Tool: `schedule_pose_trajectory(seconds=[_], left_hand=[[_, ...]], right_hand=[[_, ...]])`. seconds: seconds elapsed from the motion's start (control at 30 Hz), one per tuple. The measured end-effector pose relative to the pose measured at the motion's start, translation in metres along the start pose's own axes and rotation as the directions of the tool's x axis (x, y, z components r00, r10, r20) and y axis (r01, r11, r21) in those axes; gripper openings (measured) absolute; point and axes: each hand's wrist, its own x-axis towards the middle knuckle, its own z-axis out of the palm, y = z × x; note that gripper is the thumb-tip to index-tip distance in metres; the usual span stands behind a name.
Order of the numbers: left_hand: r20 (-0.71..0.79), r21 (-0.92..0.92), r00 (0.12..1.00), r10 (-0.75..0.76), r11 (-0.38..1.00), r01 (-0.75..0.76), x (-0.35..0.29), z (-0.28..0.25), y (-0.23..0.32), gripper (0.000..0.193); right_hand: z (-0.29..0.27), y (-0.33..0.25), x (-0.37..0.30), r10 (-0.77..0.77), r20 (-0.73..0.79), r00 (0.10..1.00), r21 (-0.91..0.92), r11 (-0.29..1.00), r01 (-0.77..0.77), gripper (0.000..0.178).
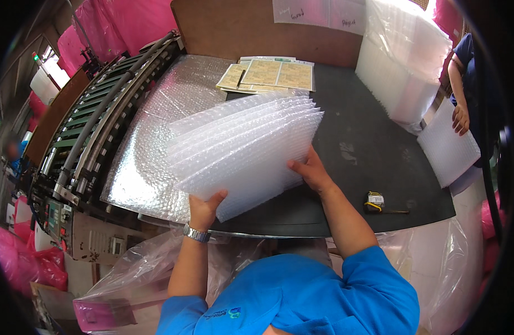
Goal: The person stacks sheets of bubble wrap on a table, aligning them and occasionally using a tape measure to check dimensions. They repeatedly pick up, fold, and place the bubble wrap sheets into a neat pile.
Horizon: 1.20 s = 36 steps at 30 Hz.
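From the head view, looking down, I hold a fanned stack of bubble-wrap sheets (245, 151) in the middle of the frame, lifted and tilted above the black table (368, 151). My left hand (204, 207) grips the stack's lower left corner, thumb curled up over the front sheet and the fingers hidden behind it, so that hand is closed on the sheets. A metal wristwatch (196, 234) sits on that wrist. My right hand (310, 170) clasps the lower right edge of the same stack, fingers spread flat against the front sheet with the thumb out of sight behind; it too is closed on the sheets. The sheets step back one behind another toward the upper right.

Under and left of the stack a wide web of bubble wrap (151, 145) lies flat, running from the machine with green rollers (95, 128) at the left of the frame. Near the top centre, yellowish printed papers (273, 74) lie on the table, just beyond the stack. At the lower right of the table a yellow tape measure (374, 202) rests by itself, well apart from my hands. In the upper right stands a tall pile of clear bags (405, 61), and at the right edge another person's hand (461, 118) rests on a separate bubble-wrap sheet (448, 146). My blue shirt (301, 296) fills the bottom of the frame.
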Motion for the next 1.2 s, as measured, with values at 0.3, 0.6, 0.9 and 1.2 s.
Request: schedule_pose_trajectory(seconds=[0.3, 0.6, 0.9, 1.2], left_hand=[[-0.368, 0.505, 0.81, 0.456, 0.83, -0.238, 0.007, -0.061, -0.001, 0.051], [-0.316, 0.779, 0.679, 0.663, 0.589, -0.214, -0.003, -0.079, 0.011, 0.045], [-0.352, 0.762, 0.752, 0.557, 0.637, -0.115, -0.006, -0.086, 0.002, 0.061], [-0.328, 0.786, 0.745, 0.581, 0.605, -0.125, -0.006, -0.08, 0.011, 0.061]], right_hand=[[-0.012, 0.025, 0.0, 0.072, -0.073, 0.995, -0.353, 0.931, -0.093, 0.051], [-0.009, 0.031, -0.002, 0.122, -0.014, 0.992, -0.447, 0.887, -0.116, 0.045], [-0.013, 0.036, -0.002, 0.143, 0.001, 0.99, -0.408, 0.904, -0.13, 0.042], [-0.008, 0.025, -0.002, 0.148, 0.026, 0.989, -0.492, 0.863, -0.116, 0.039]])
